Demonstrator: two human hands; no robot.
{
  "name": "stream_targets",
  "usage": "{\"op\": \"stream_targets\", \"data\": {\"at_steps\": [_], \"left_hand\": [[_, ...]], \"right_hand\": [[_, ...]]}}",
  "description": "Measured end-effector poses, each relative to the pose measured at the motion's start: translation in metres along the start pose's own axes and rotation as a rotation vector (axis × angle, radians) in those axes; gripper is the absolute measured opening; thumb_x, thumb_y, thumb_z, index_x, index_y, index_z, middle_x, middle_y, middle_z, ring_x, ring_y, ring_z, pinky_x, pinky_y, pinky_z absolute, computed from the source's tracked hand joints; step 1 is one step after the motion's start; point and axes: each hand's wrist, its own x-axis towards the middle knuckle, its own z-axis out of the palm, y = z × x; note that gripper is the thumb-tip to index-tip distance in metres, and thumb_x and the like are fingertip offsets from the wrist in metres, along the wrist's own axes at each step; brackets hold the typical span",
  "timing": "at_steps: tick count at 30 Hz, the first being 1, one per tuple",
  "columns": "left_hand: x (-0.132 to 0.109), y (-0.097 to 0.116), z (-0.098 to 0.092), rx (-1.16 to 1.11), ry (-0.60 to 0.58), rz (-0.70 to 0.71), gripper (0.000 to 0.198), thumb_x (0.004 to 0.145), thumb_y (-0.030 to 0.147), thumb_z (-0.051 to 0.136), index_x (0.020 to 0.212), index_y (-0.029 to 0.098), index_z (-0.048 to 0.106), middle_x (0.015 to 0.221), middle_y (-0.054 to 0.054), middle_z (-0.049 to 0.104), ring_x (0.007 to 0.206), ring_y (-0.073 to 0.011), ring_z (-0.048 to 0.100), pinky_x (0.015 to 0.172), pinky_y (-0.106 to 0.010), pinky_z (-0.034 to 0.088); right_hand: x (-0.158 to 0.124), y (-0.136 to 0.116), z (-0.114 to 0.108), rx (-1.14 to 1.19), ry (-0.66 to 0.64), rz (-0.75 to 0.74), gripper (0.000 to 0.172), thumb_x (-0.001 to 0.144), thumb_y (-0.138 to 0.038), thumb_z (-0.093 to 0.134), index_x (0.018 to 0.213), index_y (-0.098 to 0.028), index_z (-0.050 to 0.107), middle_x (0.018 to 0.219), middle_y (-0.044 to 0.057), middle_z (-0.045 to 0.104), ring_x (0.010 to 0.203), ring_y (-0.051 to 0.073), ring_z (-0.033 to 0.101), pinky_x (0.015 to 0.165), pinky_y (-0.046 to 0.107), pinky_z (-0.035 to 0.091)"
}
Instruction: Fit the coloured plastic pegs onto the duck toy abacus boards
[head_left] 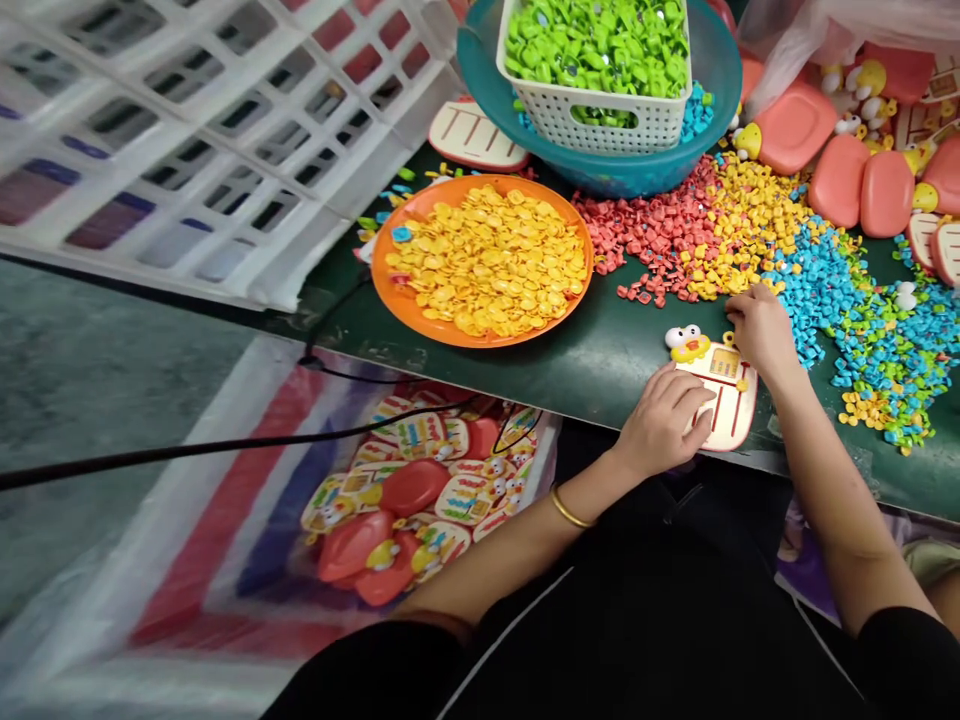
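Note:
A cream toy board (739, 425) with red slots, bulging white eyes and a yellow-orange beak lies at the table's front edge. Across its left side rests my left hand (664, 420), thumb and fingers apart; no piece shows between them. My right hand (761, 330) is over the board's far right corner, beside the loose pieces, its fingers bent together. What its fingertips hold, if anything, is too small to make out. Small yellow pieces (739, 230), red pieces (664, 225) and blue pieces (806, 280) are heaped just beyond that hand.
An orange plate (386, 290) of yellow pieces stands left. Behind it, a white basket (555, 105) of green pieces sits in a teal basin (480, 75). Red toy bodies (799, 125) lie at right. A white crate (277, 285) leans left; a black cable (225, 447) crosses below.

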Motion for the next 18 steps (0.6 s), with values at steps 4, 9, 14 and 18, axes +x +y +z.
{"op": "stream_targets", "data": {"at_steps": [4,9,14,18], "left_hand": [[0.001,0.002,0.0,-0.026,0.044,-0.028,0.016,0.091,0.028,0.058,0.102,0.018,0.062,0.102,-0.01,0.063,0.108,-0.0242,0.058,0.105,-0.045,0.047],[0.005,0.002,-0.002,-0.063,0.013,-0.083,0.013,0.091,0.032,0.058,0.091,0.019,0.055,0.105,-0.011,0.06,0.109,-0.0253,0.054,0.099,-0.044,0.049],[0.007,0.001,-0.002,-0.05,-0.037,-0.082,0.017,0.092,0.033,0.055,0.082,0.019,0.055,0.099,-0.01,0.058,0.105,-0.025,0.054,0.098,-0.042,0.048],[0.004,0.003,-0.002,0.028,-0.064,-0.097,0.03,0.093,0.036,0.054,0.116,0.019,0.061,0.118,-0.013,0.059,0.114,-0.0277,0.053,0.099,-0.044,0.045]], "right_hand": [[-0.033,0.007,-0.029,0.135,0.046,-0.033,0.018,0.088,-0.021,0.059,0.093,-0.02,0.076,0.097,0.009,0.063,0.089,0.022,0.061,0.08,0.035,0.049],[-0.09,0.002,-0.035,0.321,-0.111,-0.105,0.015,0.09,-0.025,0.06,0.089,-0.024,0.075,0.086,0.004,0.068,0.082,0.02,0.065,0.075,0.033,0.052],[-0.084,-0.017,-0.006,0.389,-0.033,-0.181,0.022,0.092,-0.019,0.054,0.089,-0.025,0.075,0.089,0.005,0.069,0.088,0.019,0.065,0.08,0.033,0.054],[-0.051,0.001,-0.006,0.247,0.161,0.01,0.019,0.09,-0.024,0.056,0.092,-0.023,0.075,0.094,0.008,0.069,0.09,0.023,0.063,0.083,0.038,0.052]]}}
